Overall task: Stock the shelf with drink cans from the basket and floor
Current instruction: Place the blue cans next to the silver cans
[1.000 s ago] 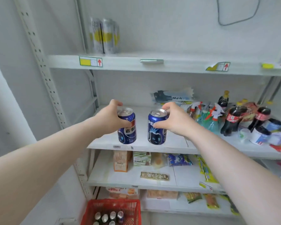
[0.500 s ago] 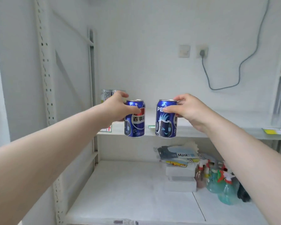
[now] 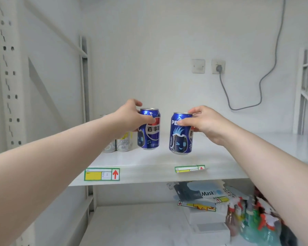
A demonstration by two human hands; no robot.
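**A:** What is the person's left hand doing?

**B:** It is grasping the first blue can around its upper part, its fingers curling round the can's side and top rim. The can is standing upright over the left half of the upper shelf. It is just beside two silver-and-yellow cans that are sitting at the shelf's left end, partly hiding behind the forearm.

**A:** And the right hand?

**B:** It is grasping the second blue can in much the same way, its fingers clasping it near the rim. That can is tilting slightly and is sitting nearer the front edge, with a clear gap between it and the first one.

**A:** Are the cans resting on the board?

**B:** Their bases are sitting at or just over the surface. Whether they are touching it is impossible to tell.

**A:** What else is showing?

**B:** A yellow price label with a red arrow is sticking to the shelf's front edge, and a smaller label is lying further right. On the lower shelf a mask packet is lying by white boxes, with blurred spray bottles crowding beside them. On the wall behind, a grey cable is hanging from a socket.
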